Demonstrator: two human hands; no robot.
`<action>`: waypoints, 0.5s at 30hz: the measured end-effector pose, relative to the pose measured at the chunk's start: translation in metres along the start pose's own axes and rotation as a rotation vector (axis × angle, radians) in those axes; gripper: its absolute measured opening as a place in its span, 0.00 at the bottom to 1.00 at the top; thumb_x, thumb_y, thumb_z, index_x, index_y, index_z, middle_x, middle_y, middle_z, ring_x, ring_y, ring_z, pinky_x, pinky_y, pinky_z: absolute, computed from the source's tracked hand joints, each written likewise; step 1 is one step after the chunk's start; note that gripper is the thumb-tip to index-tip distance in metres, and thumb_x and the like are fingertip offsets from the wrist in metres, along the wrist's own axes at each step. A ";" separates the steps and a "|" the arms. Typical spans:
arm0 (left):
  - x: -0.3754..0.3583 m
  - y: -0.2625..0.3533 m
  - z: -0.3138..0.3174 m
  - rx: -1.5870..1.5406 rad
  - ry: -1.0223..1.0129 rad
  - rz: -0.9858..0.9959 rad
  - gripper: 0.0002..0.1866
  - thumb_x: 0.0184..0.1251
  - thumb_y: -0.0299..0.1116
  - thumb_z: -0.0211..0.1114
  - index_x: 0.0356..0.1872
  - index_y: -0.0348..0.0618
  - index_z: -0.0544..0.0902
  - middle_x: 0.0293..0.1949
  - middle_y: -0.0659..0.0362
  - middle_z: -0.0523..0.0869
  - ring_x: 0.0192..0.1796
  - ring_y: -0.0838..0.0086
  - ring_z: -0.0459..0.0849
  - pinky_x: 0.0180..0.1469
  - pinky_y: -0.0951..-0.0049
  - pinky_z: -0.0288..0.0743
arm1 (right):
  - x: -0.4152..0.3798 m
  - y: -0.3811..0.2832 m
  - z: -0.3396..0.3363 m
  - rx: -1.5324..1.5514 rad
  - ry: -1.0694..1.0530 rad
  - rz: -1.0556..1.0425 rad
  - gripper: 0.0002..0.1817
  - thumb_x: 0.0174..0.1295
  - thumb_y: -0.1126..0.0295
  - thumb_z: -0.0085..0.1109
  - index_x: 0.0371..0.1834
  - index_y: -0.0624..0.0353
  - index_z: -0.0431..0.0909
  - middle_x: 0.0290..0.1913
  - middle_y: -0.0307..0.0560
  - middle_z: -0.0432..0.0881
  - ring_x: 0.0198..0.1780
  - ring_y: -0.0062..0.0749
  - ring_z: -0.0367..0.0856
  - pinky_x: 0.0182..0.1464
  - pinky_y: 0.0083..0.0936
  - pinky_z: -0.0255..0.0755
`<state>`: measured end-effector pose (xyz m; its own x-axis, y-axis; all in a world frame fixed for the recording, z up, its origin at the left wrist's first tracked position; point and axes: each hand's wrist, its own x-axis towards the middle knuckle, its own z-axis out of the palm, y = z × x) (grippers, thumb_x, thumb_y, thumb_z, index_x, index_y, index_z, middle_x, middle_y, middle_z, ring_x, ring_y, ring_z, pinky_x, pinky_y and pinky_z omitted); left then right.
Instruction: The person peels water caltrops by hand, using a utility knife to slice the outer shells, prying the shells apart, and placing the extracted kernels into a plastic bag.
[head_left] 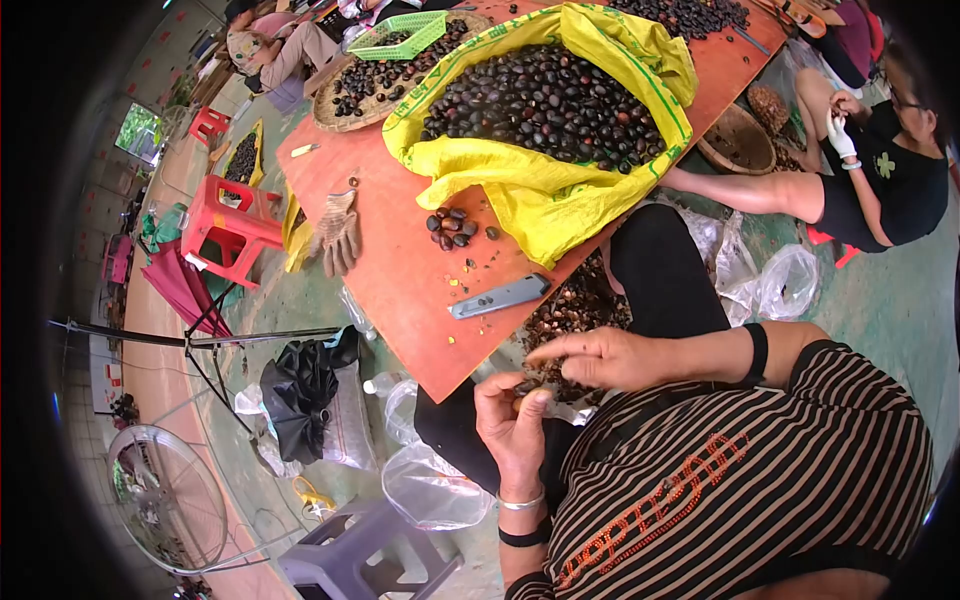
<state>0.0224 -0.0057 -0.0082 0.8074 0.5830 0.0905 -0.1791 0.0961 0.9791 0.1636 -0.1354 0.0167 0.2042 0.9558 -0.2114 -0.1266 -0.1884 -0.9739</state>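
My left hand [512, 425], with a silver bangle, pinches a small dark nut [526, 387] between thumb and fingers. Just above it is my right hand [625, 357], its index finger stretched out, with no object visible in it. Below the table's edge, brown shell scraps [575, 312] are heaped close to my hands. A grey utility knife [500, 296] lies on the reddish table [400, 310]. Beyond the knife sits a small cluster of dark nuts [452, 229]. An open yellow sack [540, 205] full of glossy dark nuts [545, 100] stands further back.
A work glove [338, 235] and a small yellow-handled knife [304, 150] lie on the table. Behind is a woven tray [350, 115] with a green basket [400, 36]. A person [880, 160] sits at right. Red [225, 225] and grey [365, 560] stools stand left and below.
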 end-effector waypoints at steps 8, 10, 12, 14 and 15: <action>0.052 -0.026 -0.041 0.072 0.138 -0.305 0.14 0.60 0.23 0.63 0.47 0.38 0.73 0.33 0.63 0.78 0.29 0.83 0.74 0.32 0.84 0.69 | 0.084 0.007 -0.034 -0.860 0.347 -0.294 0.21 0.48 0.64 0.66 0.46 0.58 0.74 0.39 0.50 0.74 0.44 0.45 0.74 0.47 0.38 0.69; 0.062 -0.031 -0.051 0.102 0.161 -0.353 0.15 0.60 0.23 0.63 0.48 0.35 0.75 0.32 0.63 0.78 0.30 0.82 0.75 0.35 0.84 0.71 | 0.102 0.013 -0.033 -0.983 0.350 -0.353 0.23 0.46 0.65 0.67 0.46 0.57 0.74 0.39 0.49 0.73 0.44 0.46 0.73 0.47 0.38 0.69; 0.067 -0.043 -0.061 0.213 0.184 -0.282 0.13 0.58 0.23 0.65 0.45 0.35 0.77 0.31 0.63 0.77 0.30 0.81 0.75 0.34 0.82 0.71 | 0.116 0.020 -0.031 -1.140 0.339 -0.391 0.23 0.42 0.68 0.69 0.45 0.56 0.74 0.41 0.48 0.72 0.45 0.47 0.72 0.46 0.37 0.71; 0.066 -0.051 -0.071 0.327 0.205 -0.222 0.12 0.56 0.23 0.66 0.41 0.35 0.79 0.30 0.63 0.76 0.31 0.81 0.75 0.33 0.80 0.71 | 0.123 0.027 -0.035 -1.159 0.300 -0.381 0.23 0.42 0.69 0.69 0.44 0.57 0.74 0.40 0.48 0.72 0.45 0.46 0.72 0.46 0.37 0.71; 0.066 -0.047 -0.072 0.508 0.199 -0.145 0.12 0.55 0.23 0.67 0.42 0.35 0.79 0.30 0.61 0.77 0.31 0.81 0.76 0.35 0.80 0.72 | 0.126 0.027 -0.036 -1.181 0.277 -0.373 0.22 0.42 0.69 0.69 0.43 0.57 0.74 0.40 0.49 0.72 0.45 0.46 0.72 0.45 0.37 0.71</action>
<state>0.0435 0.0867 -0.0616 0.6732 0.7384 -0.0394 0.2587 -0.1852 0.9480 0.2212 -0.0285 -0.0388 0.2540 0.9420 0.2194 0.8925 -0.1408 -0.4285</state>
